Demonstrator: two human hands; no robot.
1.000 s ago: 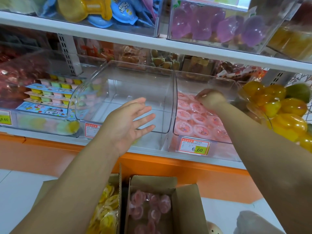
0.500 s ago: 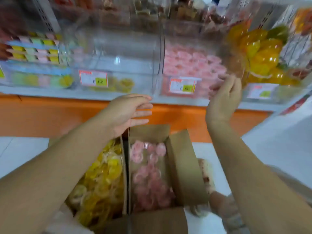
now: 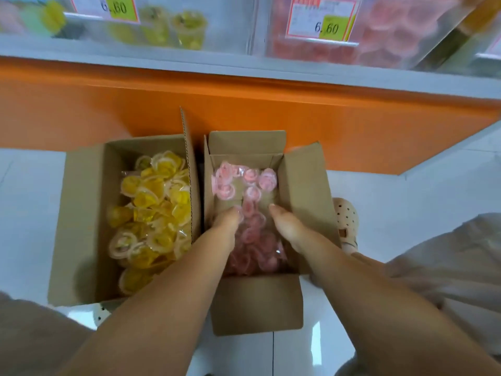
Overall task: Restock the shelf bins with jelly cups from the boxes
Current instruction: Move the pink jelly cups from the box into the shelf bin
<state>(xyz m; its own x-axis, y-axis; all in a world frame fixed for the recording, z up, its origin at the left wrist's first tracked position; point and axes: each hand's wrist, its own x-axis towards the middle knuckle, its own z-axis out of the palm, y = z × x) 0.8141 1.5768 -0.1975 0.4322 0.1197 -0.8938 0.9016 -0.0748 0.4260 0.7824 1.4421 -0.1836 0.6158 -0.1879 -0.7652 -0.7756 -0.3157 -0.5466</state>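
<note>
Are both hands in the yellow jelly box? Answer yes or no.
No: the left hand and right hand are both inside the pink jelly box.

Retail shop aisle, snack section.
Price tags (image 3: pixel 322 19) reading 6.60 on clear shelf bins (image 3: pixel 379 36) of jelly cups, orange shelf base (image 3: pixel 271 112), open stock cartons (image 3: pixel 81 213) on tiled floor (image 3: pixel 27 199).

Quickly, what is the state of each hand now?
Left hand: in the pink cups, grip cannot be told.
Right hand: also in them, cannot be told.
</note>
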